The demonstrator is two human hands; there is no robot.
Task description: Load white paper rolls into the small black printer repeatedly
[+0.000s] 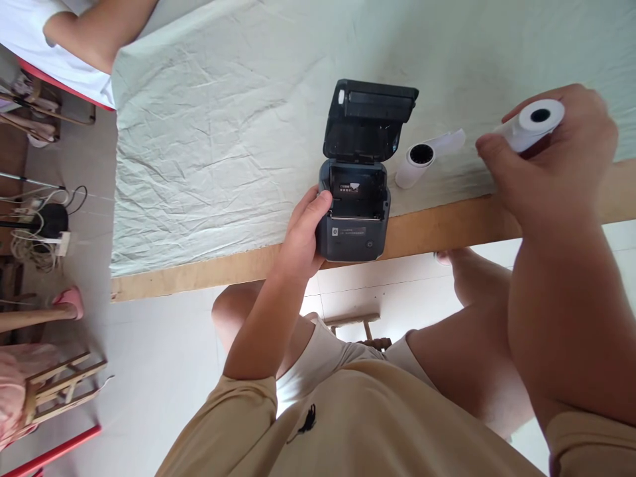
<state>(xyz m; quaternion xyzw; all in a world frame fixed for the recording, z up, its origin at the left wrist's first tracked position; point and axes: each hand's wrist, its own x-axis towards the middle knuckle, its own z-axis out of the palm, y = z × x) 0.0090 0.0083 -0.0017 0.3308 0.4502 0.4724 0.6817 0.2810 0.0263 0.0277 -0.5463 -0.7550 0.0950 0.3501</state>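
My left hand (pixel 303 228) grips the left side of a dark label printer (pixel 352 235) at the table's front edge. The printer's lid (pixel 368 122) is raised, and its paper bay shows no roll inside. To the right of the printer, a white paper roll (pixel 408 173) with a dark core stands on the cloth, its loose end stretching right. Further right, my right hand (pixel 561 159) is closed around another white paper roll (pixel 519 132), thumb on its near side, with the roll's dark hollow core facing up.
A pale green wrinkled cloth (pixel 213 146) covers the table, whose wooden edge (pixel 199 268) runs along the front. Another person's arm (pixel 104 30) rests at the far left corner. On the floor at left are tangled cables (pixel 37 245) and a wooden stool (pixel 69 387).
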